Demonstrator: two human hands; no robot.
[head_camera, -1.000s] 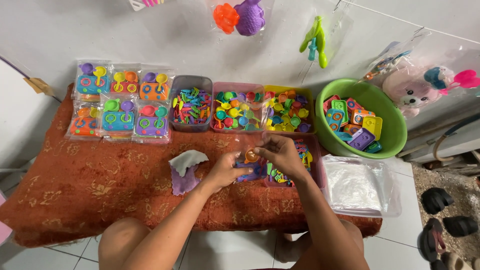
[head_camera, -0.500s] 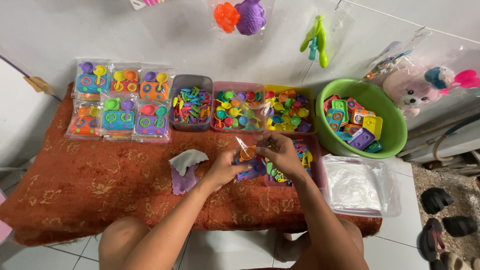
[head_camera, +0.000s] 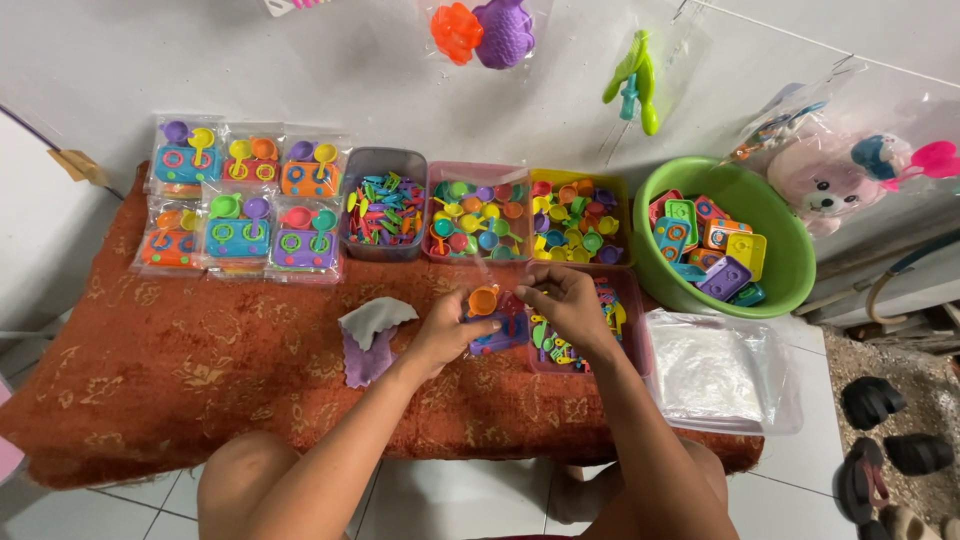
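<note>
Head view looks down on a rust-red patterned cloth table (head_camera: 200, 360) set up like a little packing line. Left hand (head_camera: 450, 335) is pinched around a clear plastic bag holding a blue toy stove (head_camera: 497, 330) and a small orange plastic pan (head_camera: 484, 299), near the middle of the cloth; right hand (head_camera: 570, 305) grips the bag's other edge, probably to keep its mouth open. Finished sealed packs (head_camera: 240, 205) lie flat at far left. Glossy little utensils are sorted by kind in trays (head_camera: 480, 215), all within reach. Round green plastic basin (head_camera: 740, 235) at right holds loose stoves.
</note>
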